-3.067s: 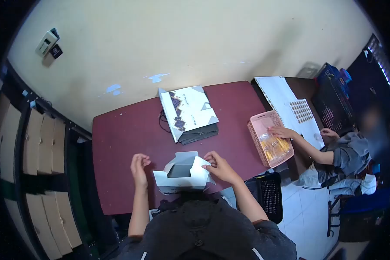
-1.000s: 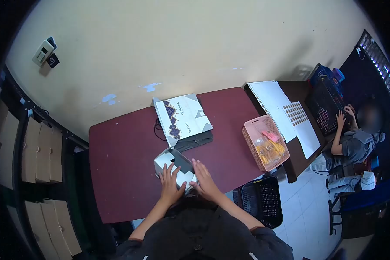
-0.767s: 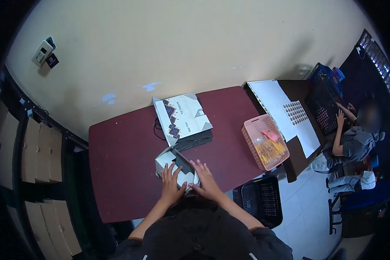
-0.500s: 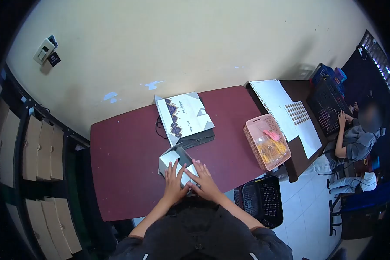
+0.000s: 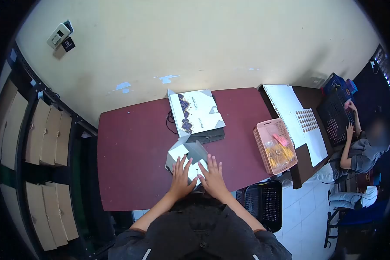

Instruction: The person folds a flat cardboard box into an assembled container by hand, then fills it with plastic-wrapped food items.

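Observation:
A small white and grey cardboard box (image 5: 195, 151) stands partly folded near the front edge of the maroon table (image 5: 132, 173), its flaps raised at the far side. My left hand (image 5: 180, 178) lies on the box's left part, fingers spread and pointing away from me. On the other side, my right hand (image 5: 213, 178) touches the right part, also with its fingers apart. White flaps show between the two hands. Beyond the box lies a stack of flat printed cardboard (image 5: 199, 115), white with dark patterns on top and dark grey underneath.
On the right stands a pink basket (image 5: 258, 143) with yellow and pink packets. White sheets (image 5: 286, 108) and a sticker sheet (image 5: 307, 120) cover part of a dark side table. A black crate (image 5: 271, 208) sits below. Another person (image 5: 355, 145) handles a dark basket (image 5: 333, 117) farther right.
The view has shifted, so the table sits further right. Far flaps of the box spread wider, and my right hand's fingers point more straight ahead. The other person has raised one hand.

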Tool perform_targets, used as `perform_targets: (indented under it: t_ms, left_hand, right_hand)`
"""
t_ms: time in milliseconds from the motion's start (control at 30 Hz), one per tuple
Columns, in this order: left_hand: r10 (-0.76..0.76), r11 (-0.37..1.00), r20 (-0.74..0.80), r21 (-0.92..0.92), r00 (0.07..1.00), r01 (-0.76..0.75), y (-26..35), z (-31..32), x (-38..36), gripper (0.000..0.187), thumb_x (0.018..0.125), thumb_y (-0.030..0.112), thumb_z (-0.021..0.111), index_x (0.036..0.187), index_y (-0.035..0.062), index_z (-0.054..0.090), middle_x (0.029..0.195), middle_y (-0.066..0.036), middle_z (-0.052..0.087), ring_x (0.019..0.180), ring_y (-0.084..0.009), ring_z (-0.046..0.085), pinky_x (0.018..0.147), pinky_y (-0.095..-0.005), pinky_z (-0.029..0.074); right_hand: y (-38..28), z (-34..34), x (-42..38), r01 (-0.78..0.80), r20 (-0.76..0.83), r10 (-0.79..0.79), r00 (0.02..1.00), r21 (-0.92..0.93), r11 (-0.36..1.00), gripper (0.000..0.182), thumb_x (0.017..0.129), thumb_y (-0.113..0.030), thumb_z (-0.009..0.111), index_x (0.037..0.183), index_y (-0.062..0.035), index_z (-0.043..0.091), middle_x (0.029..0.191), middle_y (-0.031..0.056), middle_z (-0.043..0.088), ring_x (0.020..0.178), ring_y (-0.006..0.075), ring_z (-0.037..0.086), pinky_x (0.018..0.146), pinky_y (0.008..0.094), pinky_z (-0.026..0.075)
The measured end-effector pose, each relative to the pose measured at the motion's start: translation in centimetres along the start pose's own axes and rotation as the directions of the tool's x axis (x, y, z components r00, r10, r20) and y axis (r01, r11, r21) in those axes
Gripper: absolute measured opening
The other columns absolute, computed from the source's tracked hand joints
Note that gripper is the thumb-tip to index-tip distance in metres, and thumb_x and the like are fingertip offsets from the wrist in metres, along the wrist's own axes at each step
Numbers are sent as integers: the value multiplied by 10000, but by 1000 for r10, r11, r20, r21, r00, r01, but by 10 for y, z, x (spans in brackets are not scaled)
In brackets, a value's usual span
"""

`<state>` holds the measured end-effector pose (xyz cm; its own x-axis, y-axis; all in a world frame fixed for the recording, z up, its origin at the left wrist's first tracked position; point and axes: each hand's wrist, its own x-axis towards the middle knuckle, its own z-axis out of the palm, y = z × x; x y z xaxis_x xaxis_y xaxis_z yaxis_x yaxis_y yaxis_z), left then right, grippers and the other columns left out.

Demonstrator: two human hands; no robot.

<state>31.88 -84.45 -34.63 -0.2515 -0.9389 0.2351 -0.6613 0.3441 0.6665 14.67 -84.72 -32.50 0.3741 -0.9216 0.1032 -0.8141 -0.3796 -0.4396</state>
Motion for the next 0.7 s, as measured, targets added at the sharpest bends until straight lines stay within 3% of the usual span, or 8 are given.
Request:
perform_targets:
  t_ms: [167, 267, 400, 533, 633, 700]
  left_hand:
    - [-3, 1000, 19, -3, 1000, 3, 2, -1, -1, 717, 807, 349, 572, 1394, 79, 262, 1443, -207, 197, 1349, -431, 108, 1027, -622, 121]
    - [-10, 1000, 22, -1, 1000, 10, 3, -1, 0, 720, 807, 346, 574, 1394, 77, 257, 1445, -206, 194, 1349, -432, 108, 1024, -627, 121]
    - [-3, 1000, 32, -14, 999, 3, 3, 0, -2, 717, 807, 342, 575, 1398, 92, 256, 1447, -199, 182, 1350, -430, 99, 1027, -629, 112]
    - [-6, 1000, 44, -4, 999, 6, 3, 3, -3, 716, 803, 337, 583, 1399, 109, 259, 1449, -194, 173, 1351, -429, 92, 1028, -631, 107]
    - [-1, 1000, 32, 2, 999, 1, 2, 1, -4, 709, 804, 328, 581, 1397, 107, 261, 1449, -189, 178, 1351, -429, 98, 1030, -623, 120]
    - [37, 998, 26, -44, 999, -36, 2, -5, -2, 710, 800, 321, 585, 1396, 107, 263, 1449, -192, 178, 1351, -430, 101, 1039, -606, 129]
  right_hand:
    - [7, -5, 0, 8, -22, -7, 1000, 60, 998, 372, 894, -321, 500, 1227, -168, 564, 1486, 195, 112, 1355, 412, 130, 1047, 591, 144]
    - [8, -8, 0, -27, -47, 25, 999, -45, 999, 361, 884, -389, 506, 1188, -220, 603, 1484, 210, 105, 1354, 424, 126, 1050, 563, 166]
    - [5, -8, 0, -93, -37, 89, 995, -153, 984, 355, 878, -417, 498, 1113, -201, 653, 1485, 206, 107, 1348, 425, 150, 1043, 566, 188]
    - [6, -10, 0, -104, -3, 104, 995, -145, 984, 353, 868, -402, 516, 1117, -190, 649, 1484, 201, 117, 1347, 429, 147, 1039, 570, 196]
    - [5, -17, 0, -134, -25, 134, 991, 4, 991, 331, 871, -324, 533, 1152, -171, 620, 1465, 217, 177, 1329, 443, 189, 1041, 535, 228]
    - [8, -22, 2, -109, -197, 153, 968, 219, 970, 349, 886, -234, 524, 1213, -118, 555, 1404, 237, 299, 1292, 425, 278, 1034, 482, 273]
